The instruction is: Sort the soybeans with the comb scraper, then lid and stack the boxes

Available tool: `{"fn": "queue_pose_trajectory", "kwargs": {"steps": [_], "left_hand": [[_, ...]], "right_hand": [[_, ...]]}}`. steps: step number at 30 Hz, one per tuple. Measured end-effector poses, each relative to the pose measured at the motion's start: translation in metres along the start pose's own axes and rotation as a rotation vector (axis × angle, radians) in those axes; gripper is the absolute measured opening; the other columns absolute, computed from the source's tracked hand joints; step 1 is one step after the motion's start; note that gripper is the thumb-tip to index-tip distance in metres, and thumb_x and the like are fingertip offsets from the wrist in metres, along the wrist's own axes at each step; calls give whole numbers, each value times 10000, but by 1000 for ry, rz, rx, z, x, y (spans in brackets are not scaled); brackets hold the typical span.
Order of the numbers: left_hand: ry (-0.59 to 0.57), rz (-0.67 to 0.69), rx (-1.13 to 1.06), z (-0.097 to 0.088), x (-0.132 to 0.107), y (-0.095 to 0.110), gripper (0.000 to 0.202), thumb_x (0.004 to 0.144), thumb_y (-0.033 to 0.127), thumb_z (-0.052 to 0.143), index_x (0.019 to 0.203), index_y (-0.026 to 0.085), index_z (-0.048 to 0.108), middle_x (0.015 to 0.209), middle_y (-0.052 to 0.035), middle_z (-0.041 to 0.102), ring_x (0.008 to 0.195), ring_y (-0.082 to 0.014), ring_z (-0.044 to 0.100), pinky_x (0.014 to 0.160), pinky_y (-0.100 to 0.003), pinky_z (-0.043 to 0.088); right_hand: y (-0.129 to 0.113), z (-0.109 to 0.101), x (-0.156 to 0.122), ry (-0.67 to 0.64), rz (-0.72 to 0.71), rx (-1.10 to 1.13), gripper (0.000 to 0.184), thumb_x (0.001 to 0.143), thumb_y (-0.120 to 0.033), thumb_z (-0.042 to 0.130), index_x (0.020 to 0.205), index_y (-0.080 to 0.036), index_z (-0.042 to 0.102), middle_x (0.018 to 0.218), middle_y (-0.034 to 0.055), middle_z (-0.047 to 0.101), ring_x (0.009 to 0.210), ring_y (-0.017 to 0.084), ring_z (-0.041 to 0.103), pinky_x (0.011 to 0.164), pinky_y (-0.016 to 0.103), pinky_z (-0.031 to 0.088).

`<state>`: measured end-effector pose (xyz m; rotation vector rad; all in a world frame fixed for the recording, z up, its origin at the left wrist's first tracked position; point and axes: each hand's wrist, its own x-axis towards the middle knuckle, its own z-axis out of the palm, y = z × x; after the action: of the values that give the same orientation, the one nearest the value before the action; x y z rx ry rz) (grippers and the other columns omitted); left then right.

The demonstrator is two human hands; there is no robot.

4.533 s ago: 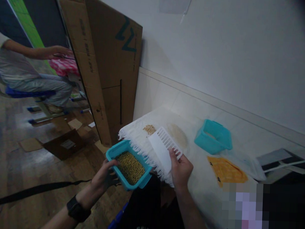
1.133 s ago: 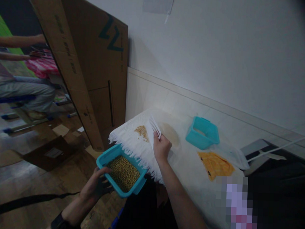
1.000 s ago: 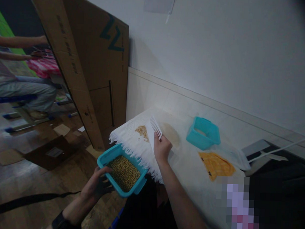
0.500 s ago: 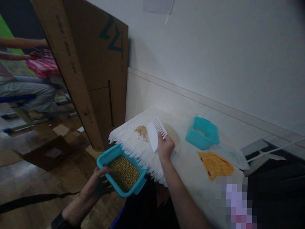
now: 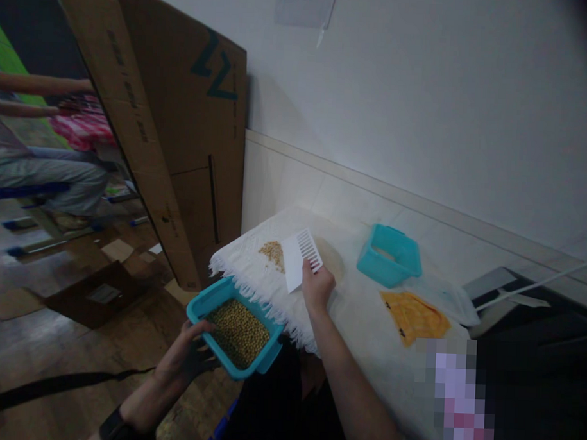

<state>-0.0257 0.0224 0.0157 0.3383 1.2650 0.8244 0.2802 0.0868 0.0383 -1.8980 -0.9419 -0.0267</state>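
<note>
Slantwise, a scraper [image 5: 296, 262] is held over the cloth [image 5: 239, 253] by the curled right hand [image 5: 319, 285], long axis running near-to-far, solid edge facing loose beans [image 5: 273, 252]; a tub [image 5: 214, 294] is clasped by the half-curled left hand [image 5: 187, 348]; a pale patch [image 5: 334, 255] is partly blocked.

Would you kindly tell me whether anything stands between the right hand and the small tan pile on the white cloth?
Yes: only the white slotted scraper, which the right hand holds, its solid part toward the small tan pile; nothing else visible stands between.
</note>
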Motion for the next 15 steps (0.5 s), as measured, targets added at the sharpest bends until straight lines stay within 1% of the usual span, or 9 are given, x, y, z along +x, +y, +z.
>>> {"fn": "queue_pose_trajectory", "kwargs": {"steps": [2, 5, 10, 12, 15], "left_hand": [[14, 31, 44, 2, -2, 1, 576, 699, 315, 895, 1146, 329, 533, 849, 21, 665, 706, -268, 720, 648, -404, 585], [2, 50, 53, 1, -1, -1, 612, 669, 325, 906, 1158, 329, 538, 843, 13, 672, 718, -282, 721, 659, -432, 608], [-23, 58, 53, -5, 8, -8, 628, 653, 345, 972, 1115, 329, 546, 847, 18, 678, 716, -263, 728, 646, -396, 593], [-11, 57, 38, -4, 6, -7, 616, 641, 332, 966, 1093, 325, 546, 850, 15, 682, 724, -265, 732, 655, -400, 606], [7, 33, 40, 2, -3, -2, 565, 652, 297, 924, 1089, 310, 567, 843, -6, 688, 729, -267, 718, 651, -397, 614]], "right_hand": [[3, -2, 2, -5, -2, -9, 333, 1016, -327, 729, 774, -152, 876, 826, 209, 880, 780, 321, 834, 663, 330, 482], [8, -6, 8, -14, -3, -27, 340, 1008, -348, 741, 774, -144, 881, 810, 208, 877, 773, 327, 835, 664, 334, 489], [14, -10, 18, -22, -9, -57, 328, 994, -362, 746, 796, -144, 889, 824, 199, 884, 790, 330, 846, 678, 334, 509], [16, -13, 21, -20, -14, -73, 328, 993, -365, 738, 803, -146, 890, 824, 196, 883, 795, 331, 846, 677, 334, 507], [22, -22, 27, -17, -27, -106, 334, 988, -373, 732, 785, -152, 880, 808, 194, 875, 782, 329, 833, 678, 338, 499]]}}
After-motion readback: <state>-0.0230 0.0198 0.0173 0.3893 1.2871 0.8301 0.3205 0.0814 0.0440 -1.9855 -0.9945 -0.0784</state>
